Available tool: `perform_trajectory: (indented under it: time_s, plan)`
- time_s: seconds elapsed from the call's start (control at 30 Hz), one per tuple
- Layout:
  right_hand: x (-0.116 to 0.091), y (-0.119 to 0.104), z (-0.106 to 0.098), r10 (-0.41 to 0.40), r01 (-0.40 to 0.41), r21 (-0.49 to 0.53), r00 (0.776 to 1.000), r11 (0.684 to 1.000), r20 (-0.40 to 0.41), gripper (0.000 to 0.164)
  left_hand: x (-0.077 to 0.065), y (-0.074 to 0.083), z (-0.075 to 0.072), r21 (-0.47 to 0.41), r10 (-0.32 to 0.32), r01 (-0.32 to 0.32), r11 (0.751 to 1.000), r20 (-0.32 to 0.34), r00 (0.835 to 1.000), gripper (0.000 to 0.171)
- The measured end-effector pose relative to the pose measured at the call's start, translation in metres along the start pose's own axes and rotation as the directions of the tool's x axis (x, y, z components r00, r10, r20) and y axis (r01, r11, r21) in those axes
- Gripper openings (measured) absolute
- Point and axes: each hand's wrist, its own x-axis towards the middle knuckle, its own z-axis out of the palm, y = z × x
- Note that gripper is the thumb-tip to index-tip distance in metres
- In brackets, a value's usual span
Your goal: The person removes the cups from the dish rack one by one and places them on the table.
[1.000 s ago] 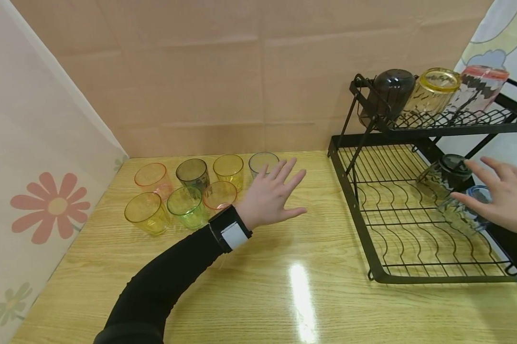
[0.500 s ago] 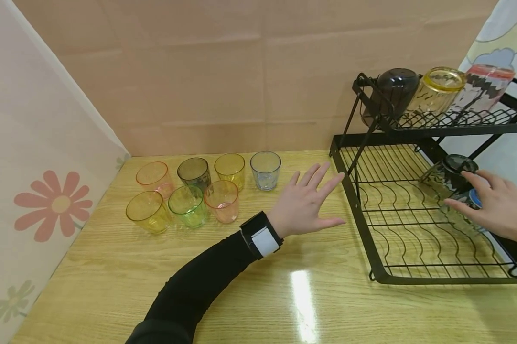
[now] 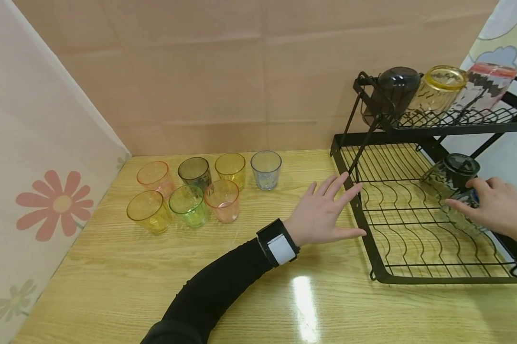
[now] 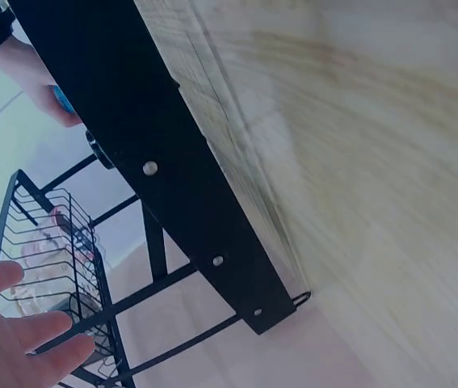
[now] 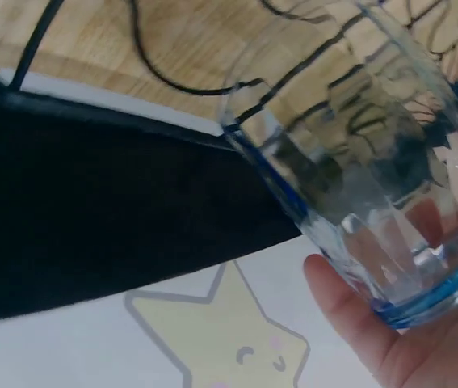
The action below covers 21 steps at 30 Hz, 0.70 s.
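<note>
My right hand [image 3: 501,209] holds the base end of a clear, blue-tinted drinking glass [image 5: 366,170], which lies tilted, mouth down, on the lower tier of a black wire dish rack [image 3: 372,248]. In the right wrist view a finger lies along the glass's side near its blue base; the hand's far side is hidden. Just behind it a dark grey glass [image 3: 454,171] leans on the same tier. My left hand [image 3: 323,212], fingers spread and holding nothing, hovers beside the rack's left frame; the left wrist view shows its fingers [image 4: 39,331] in front of the upper basket.
On the rack's upper tier, a dark glass [image 3: 393,93], a yellow glass [image 3: 439,93] and a pink glass [image 3: 486,88] stand upside down. Several coloured glasses, among them a green glass [image 3: 188,208] and a blue-rimmed glass [image 3: 266,171], stand upright on the wooden table [image 3: 112,286].
My left hand has moved right, from in front of the blue-rimmed glass to the rack's left frame. My right hand has lowered and closed round the blue-tinted glass.
</note>
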Motion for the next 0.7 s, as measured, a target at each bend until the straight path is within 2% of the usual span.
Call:
perform_trajectory:
  time_s: [0.17, 0.37, 0.5, 0.7]
  plan:
    - [0.002, 0.000, -0.003, -0.026, 0.024, -0.051, 0.999, 0.998, -0.028, 0.090, -0.001, 0.006, 0.001, -0.020, -0.004, 0.004, 1.000, 0.028, 1.000, 0.097]
    - [-0.001, -0.002, -0.006, -0.031, 0.030, -0.019, 0.998, 0.999, -0.060, 0.088, 0.001, 0.013, 0.001, -0.036, -0.001, 0.003, 0.999, 0.063, 0.998, 0.096]
    - [-0.002, -0.004, -0.011, -0.048, 0.049, 0.005, 0.992, 0.999, -0.116, 0.093, 0.004, 0.018, 0.000, -0.061, 0.001, 0.003, 0.998, 0.067, 0.998, 0.095]
    - [-0.003, -0.011, -0.021, -0.072, 0.070, -0.019, 0.983, 0.997, -0.168, 0.094, 0.008, 0.026, -0.001, -0.081, 0.014, -0.009, 0.997, 0.052, 0.999, 0.094]
